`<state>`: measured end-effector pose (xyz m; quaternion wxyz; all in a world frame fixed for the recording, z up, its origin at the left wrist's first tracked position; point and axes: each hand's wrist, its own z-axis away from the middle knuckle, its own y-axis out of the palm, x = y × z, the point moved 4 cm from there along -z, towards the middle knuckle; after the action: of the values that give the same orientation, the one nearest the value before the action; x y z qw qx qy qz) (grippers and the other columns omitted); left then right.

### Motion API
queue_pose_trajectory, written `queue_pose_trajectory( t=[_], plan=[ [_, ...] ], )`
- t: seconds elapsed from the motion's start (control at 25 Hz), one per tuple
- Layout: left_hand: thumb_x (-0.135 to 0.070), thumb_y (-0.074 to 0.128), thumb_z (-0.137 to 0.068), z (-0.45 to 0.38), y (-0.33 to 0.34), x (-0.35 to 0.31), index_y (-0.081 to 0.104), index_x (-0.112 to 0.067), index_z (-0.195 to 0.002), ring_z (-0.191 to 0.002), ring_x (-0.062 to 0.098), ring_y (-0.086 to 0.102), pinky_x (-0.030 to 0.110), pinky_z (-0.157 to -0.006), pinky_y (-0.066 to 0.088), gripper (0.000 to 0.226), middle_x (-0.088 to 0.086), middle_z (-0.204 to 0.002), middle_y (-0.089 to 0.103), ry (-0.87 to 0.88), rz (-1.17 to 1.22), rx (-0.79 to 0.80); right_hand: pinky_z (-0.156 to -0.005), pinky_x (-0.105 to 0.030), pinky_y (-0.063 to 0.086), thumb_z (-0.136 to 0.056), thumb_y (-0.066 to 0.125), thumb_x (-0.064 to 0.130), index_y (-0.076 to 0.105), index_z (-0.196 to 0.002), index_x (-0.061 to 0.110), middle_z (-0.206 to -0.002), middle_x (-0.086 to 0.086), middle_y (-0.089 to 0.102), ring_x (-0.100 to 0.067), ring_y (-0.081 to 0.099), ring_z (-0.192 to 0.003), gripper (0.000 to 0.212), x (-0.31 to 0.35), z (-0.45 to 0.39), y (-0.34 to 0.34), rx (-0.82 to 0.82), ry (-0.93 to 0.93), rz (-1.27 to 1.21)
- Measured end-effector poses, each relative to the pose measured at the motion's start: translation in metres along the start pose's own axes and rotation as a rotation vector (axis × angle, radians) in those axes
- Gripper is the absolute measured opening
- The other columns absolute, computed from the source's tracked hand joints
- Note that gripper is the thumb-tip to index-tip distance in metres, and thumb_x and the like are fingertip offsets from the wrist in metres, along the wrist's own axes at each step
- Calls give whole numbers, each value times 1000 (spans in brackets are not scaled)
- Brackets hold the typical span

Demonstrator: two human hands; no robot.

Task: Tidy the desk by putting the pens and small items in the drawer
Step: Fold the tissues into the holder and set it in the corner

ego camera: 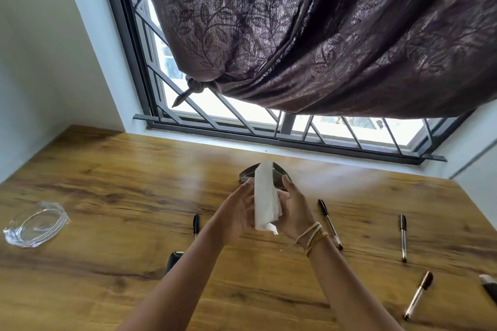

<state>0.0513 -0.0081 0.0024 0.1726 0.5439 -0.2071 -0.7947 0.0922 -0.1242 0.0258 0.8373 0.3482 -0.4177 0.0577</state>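
A stack of white paper napkins point(265, 197) stands upright between my left hand point(236, 213) and my right hand point(294, 211), lifted above the wooden desk point(107, 223). Both hands press on its sides. Behind it sits a dark triangular napkin holder point(279, 179), partly hidden. Several pens lie on the desk: a short black one point(196, 224) left of my hands, a clear one with a black cap point(330, 224) by my right wrist, another point(402, 237) farther right, and a brown-capped marker point(418, 295) at the front right. No drawer is in view.
A clear glass dish point(36, 224) rests at the desk's left side. A small black object point(173, 260) peeks out beside my left forearm, and another dark item point(489, 286) lies at the right edge. A barred window point(242, 121) and a tied curtain point(322, 35) stand behind.
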Motion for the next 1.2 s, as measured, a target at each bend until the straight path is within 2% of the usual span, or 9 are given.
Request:
queue_pose_trajectory(
  t=[0.12,0.2,0.28,0.36,0.44,0.56,0.72,1.0,1.2],
  plan=[
    [-65,70,-71,3,-6,-2,49,-12,-136,-112,37,61,58,-96,49,86,20,-126,62,-83,-9,-29,-101,-46,35,-95,17,60,65,-111,10,-113,-2,63,-15,54,-108,71,-7,1,-1,-14,61,260],
    [-55,71,-77,7,-7,-3,51,-15,-131,-111,38,61,56,-92,51,70,19,-123,63,-148,-40,-109,-101,-45,34,-100,14,52,67,-106,17,-123,2,58,-12,48,-116,63,-8,0,-1,-53,69,493],
    [-31,69,-82,5,-12,-4,50,-12,-131,-102,35,62,50,-80,56,56,19,-115,63,-146,-71,-183,-88,-38,44,-102,30,35,67,-104,16,-118,-4,63,-20,54,-110,42,-4,-2,2,-152,-46,637],
    [-10,60,-83,4,-16,-5,47,-7,-134,-101,36,62,50,-79,56,53,21,-111,62,-132,-29,-242,-71,-27,47,-92,52,18,66,-108,10,-103,-7,64,-24,59,-97,23,4,-4,-5,-442,-269,744],
    [-1,52,-89,7,-13,-7,49,-7,-129,-96,36,63,48,-72,58,40,20,-106,62,-129,89,-231,-72,-29,51,-78,72,24,54,-123,8,-112,-8,58,-24,58,-98,51,4,-5,-21,-669,-326,768],
    [-1,50,-90,9,-12,-8,52,-7,-128,-94,37,66,48,-64,59,38,21,-105,65,-116,220,-153,-90,-48,55,-53,88,48,54,-126,4,-121,-14,63,-32,64,-106,92,-12,-13,-29,-451,-37,399],
    [1,51,-89,10,-20,-8,51,-7,-129,-102,39,63,47,-68,59,41,21,-112,64,-114,163,-165,-95,-56,49,-72,77,19,64,-114,8,-114,-19,69,-35,67,-102,46,-15,-5,-29,-224,56,61],
    [-15,59,-87,11,-23,-7,56,-10,-124,-100,38,62,48,-70,57,38,19,-113,63,-133,15,-282,-85,-58,54,-73,73,-1,64,-105,-7,-108,-26,67,-40,66,-95,33,-8,-8,-42,-555,-30,300],
    [-32,41,-101,4,12,-5,60,-8,-120,-90,31,64,44,-69,53,36,16,-101,67,-193,85,-338,-66,-29,50,-81,60,8,67,-98,8,-92,-9,68,-26,63,-86,18,-1,-9,-13,-625,-178,853]
  ],
)
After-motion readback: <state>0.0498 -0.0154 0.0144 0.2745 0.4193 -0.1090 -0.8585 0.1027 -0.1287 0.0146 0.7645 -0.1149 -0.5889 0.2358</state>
